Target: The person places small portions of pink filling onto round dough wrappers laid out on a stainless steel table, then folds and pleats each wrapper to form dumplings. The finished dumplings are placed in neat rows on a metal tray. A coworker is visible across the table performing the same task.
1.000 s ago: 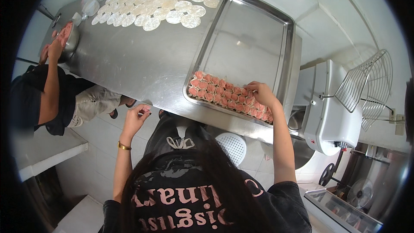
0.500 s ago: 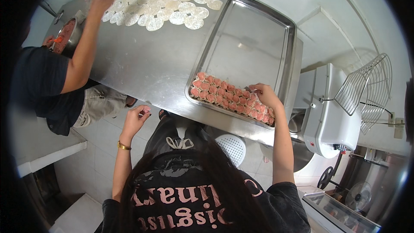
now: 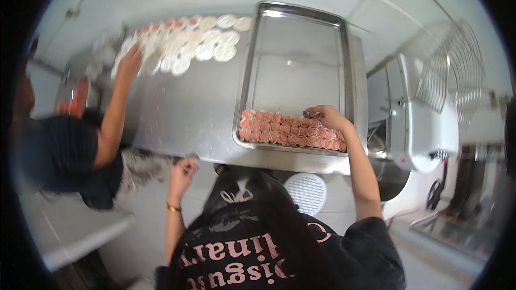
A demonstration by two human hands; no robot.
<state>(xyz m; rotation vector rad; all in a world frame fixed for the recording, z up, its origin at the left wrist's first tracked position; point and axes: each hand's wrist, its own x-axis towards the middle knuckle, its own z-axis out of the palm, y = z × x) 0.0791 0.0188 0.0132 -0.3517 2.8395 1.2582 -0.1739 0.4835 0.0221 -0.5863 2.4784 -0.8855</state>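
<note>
My right hand (image 3: 326, 117) reaches over the near end of a long steel tray (image 3: 296, 48). Its fingertips pinch a piece in the back row of small pink-filled dough pieces (image 3: 279, 131), which fill the tray's near end in tight rows. My left hand (image 3: 183, 171) hangs at the near edge of the steel table (image 3: 177, 113), fingers curled, with nothing visible in it. My black shirt with pink lettering fills the lower middle.
A co-worker in black at the left stretches a hand (image 3: 129, 62) onto several round white dough wrappers (image 3: 183, 48) at the table's far left. A white machine (image 3: 424, 123) with a wire guard stands on the right. A round white stool (image 3: 306, 192) sits under the table.
My right hand has slid left along the back row of pink pieces. The co-worker's arm has swung from a bowl at the left up onto the wrappers. My left hand barely moved.
</note>
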